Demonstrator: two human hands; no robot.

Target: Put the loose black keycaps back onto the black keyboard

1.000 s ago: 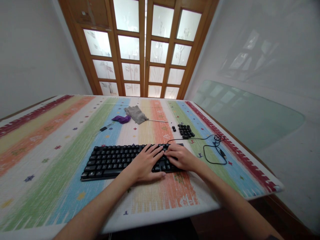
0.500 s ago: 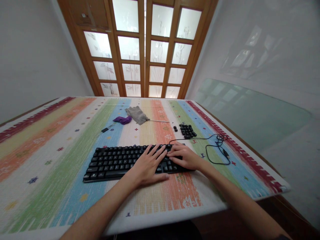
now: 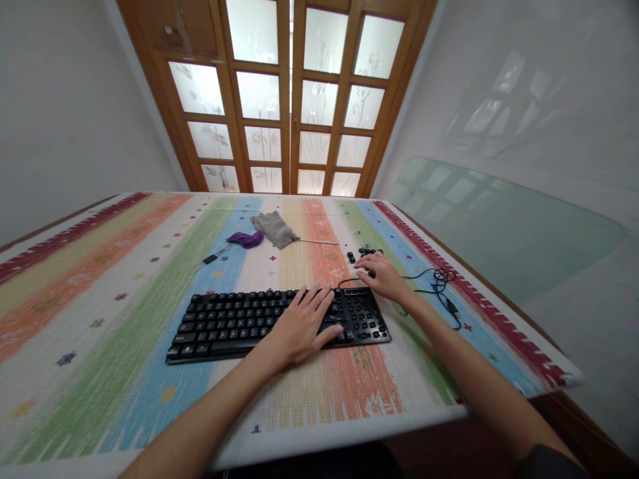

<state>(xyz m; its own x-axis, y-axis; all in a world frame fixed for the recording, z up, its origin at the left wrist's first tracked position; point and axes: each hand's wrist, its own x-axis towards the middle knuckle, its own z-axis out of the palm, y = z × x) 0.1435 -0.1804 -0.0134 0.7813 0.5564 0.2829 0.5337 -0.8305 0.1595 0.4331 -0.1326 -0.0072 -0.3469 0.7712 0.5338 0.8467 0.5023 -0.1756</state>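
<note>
A black keyboard [image 3: 224, 326] lies on the striped tablecloth, its right-hand block bare of keycaps. My left hand [image 3: 302, 326] rests flat over the keyboard's right-centre keys, fingers spread and thumb out. Beyond the keyboard's top right corner, my right hand [image 3: 382, 276] is over a group of loose black keycaps [image 3: 368, 251] and hides most of them. Its thumb and fingers are pinched around a small dark keycap [image 3: 371, 273]. Two more loose keycaps [image 3: 351, 257] sit just left of that group.
The keyboard's cable [image 3: 439, 283] is coiled on the right. Behind the keyboard lie a grey cloth [image 3: 274, 229], a thin rod [image 3: 319, 241], a purple cloth bundle [image 3: 244, 239] and a small black tag-like item [image 3: 210, 259]. A glass-paned door [image 3: 289, 133] stands past the table.
My right hand has moved from the keyboard up and right to the loose keycaps, uncovering the keyboard's right block. My left hand stays on the keyboard, its thumb slightly raised.
</note>
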